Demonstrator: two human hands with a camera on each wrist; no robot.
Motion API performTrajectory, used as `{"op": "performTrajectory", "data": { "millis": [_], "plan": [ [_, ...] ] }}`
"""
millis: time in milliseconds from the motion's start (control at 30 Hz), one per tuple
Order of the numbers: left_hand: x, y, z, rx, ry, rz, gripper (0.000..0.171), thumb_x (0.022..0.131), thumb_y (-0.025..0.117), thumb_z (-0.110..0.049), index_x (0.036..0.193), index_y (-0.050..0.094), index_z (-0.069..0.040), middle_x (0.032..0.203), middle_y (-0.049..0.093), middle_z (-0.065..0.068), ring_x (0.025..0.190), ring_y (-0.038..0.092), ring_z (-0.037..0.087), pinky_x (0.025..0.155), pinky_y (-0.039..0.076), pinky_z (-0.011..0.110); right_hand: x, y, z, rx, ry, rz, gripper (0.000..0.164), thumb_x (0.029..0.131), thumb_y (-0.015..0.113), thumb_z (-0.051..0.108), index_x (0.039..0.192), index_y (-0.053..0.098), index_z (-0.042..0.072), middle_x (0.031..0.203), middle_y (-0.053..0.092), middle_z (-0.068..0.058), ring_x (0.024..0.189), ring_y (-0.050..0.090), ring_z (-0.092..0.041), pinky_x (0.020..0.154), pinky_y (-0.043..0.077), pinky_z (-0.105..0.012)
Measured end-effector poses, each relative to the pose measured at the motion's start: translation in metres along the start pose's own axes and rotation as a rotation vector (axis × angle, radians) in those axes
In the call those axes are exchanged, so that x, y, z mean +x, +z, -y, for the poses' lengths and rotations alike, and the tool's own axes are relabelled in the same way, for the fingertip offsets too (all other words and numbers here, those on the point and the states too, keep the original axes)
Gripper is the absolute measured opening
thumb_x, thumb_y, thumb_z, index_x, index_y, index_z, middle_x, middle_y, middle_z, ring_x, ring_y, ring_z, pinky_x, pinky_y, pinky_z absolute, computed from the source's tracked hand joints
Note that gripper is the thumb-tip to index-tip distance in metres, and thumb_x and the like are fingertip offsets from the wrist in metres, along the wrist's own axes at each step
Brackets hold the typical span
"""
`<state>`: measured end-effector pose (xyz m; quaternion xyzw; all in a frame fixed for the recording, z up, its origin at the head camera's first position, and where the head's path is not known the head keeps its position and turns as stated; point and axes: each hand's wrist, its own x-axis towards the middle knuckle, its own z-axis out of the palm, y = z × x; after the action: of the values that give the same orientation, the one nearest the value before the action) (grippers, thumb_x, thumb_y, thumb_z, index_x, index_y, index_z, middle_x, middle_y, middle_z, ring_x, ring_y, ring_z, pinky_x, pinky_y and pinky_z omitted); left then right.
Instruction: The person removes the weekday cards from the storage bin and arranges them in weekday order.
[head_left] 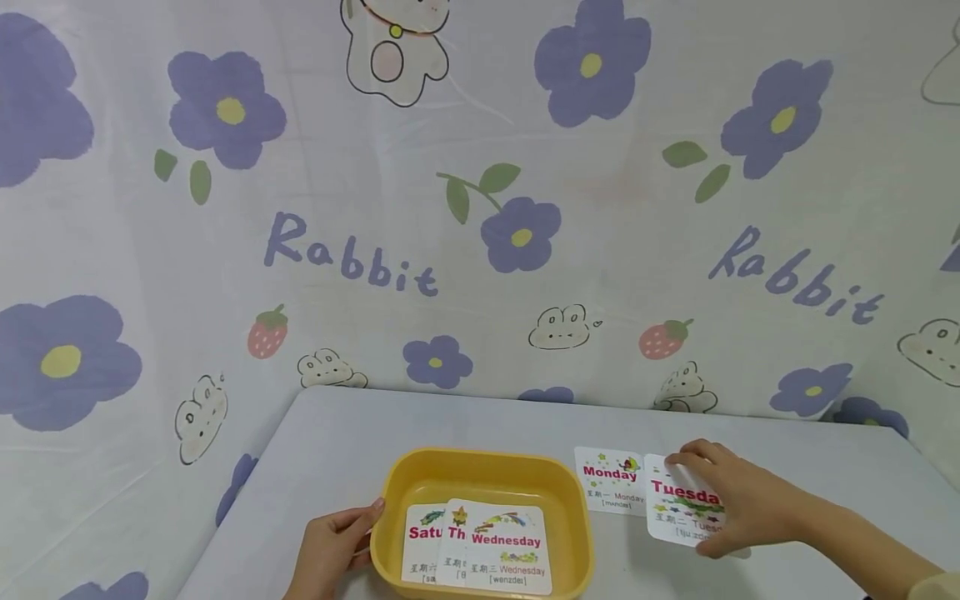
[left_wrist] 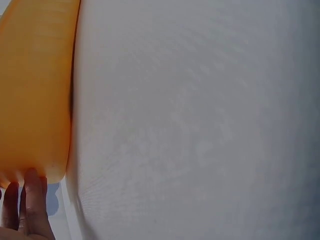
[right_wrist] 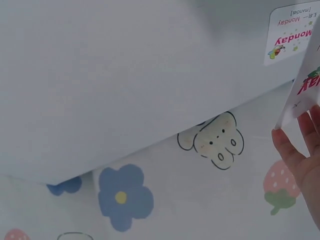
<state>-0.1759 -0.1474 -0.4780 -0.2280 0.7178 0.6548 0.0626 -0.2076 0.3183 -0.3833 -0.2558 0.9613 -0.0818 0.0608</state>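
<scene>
My right hand (head_left: 750,500) holds a white word card reading "Tuesday" (head_left: 670,515) by its edges, fingers at the top and thumb at the bottom. The card is lifted off the table, its right part hidden behind the hand. Beside it, a "Monday" card (head_left: 609,479) lies flat. With my left hand (head_left: 330,546) I grip the left side of a yellow plastic basin (head_left: 487,456); the left wrist view shows fingertips (left_wrist: 32,180) against its outer wall. Overlapping inside the basin are a "Wednesday" card (head_left: 513,554), a card starting "Th" (head_left: 453,550) and one starting "Satu" (head_left: 422,554).
A white-covered table (head_left: 345,425) bears the basin and cards. Behind its far edge hangs a white cloth (head_left: 360,333) printed with purple flowers, rabbits and strawberries. The basin stands left of the Monday card, its near side cut off by the frame.
</scene>
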Motion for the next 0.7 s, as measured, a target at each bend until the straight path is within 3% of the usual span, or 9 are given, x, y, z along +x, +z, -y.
{"op": "performTrajectory", "data": {
  "millis": [233,400,700],
  "plan": [
    [0.001,-0.001,0.000,0.000,-0.005,-0.004,0.065,0.073,0.072,-0.049,0.108,0.064,0.006,0.093,0.070,0.012,0.073,0.069,0.017,0.062,0.057,0.029,0.002,0.005,-0.013,0.029,0.005,0.040,0.089,0.053,0.083,0.048,0.127,0.048,0.013,0.127,0.042,-0.011,0.106,0.046,-0.026,0.079,0.050,-0.041],
    [0.002,-0.001,0.001,-0.008,-0.009,-0.001,0.068,0.071,0.073,-0.050,0.109,0.064,0.006,0.093,0.070,0.012,0.074,0.069,0.017,0.062,0.057,0.029,0.004,0.010,-0.023,0.021,-0.001,0.079,0.089,0.051,0.085,0.042,0.125,0.048,0.010,0.125,0.042,-0.011,0.107,0.044,-0.027,0.080,0.049,-0.043],
    [0.002,0.001,0.001,0.014,-0.014,-0.005,0.071,0.068,0.073,-0.054,0.108,0.065,0.005,0.092,0.071,0.010,0.073,0.068,0.016,0.062,0.057,0.028,0.016,0.021,-0.040,0.078,0.071,0.144,0.089,0.048,0.086,0.034,0.125,0.047,0.009,0.124,0.040,-0.013,0.107,0.041,-0.030,0.085,0.048,-0.053]
  ]
}}
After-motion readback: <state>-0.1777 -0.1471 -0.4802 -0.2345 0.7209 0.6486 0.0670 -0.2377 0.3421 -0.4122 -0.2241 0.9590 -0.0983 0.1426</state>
